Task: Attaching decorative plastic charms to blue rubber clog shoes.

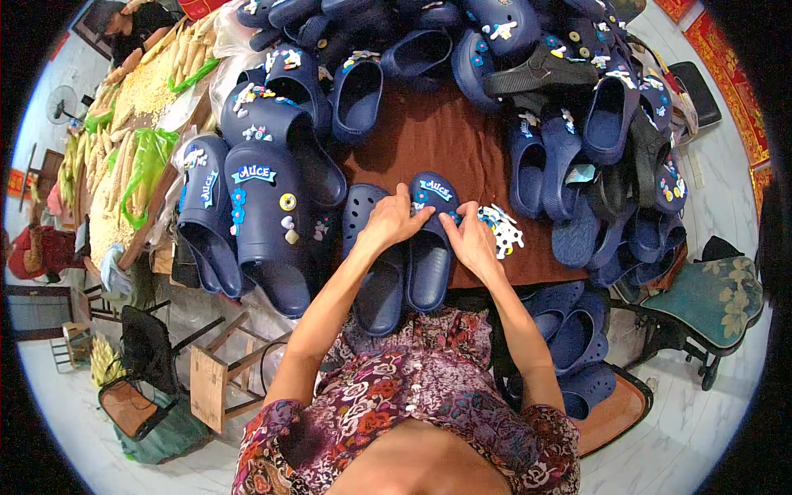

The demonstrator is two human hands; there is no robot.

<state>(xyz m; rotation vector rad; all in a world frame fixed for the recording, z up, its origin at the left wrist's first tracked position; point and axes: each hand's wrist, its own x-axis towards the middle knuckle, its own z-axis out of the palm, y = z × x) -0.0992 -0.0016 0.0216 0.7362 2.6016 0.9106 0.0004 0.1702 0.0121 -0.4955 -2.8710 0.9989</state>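
Note:
A navy clog with a light blue banner charm on its toe lies in front of me, toe pointing away. My left hand grips its left side, the thumb pressed on the upper beside the charms. On the other side, my right hand has its fingers closed against the upper's right edge, by a small blue charm; whether it pinches that charm cannot be made out. Partly under my left wrist lies a plain navy clog with holes and no charms in sight. Beside my right hand is a pile of loose white charms.
Decorated navy clogs are heaped left, and more clogs lie right and behind on the brown cloth. Undecorated clogs sit on a chair at my right. Another table at the left holds pale stalks. A person is far left.

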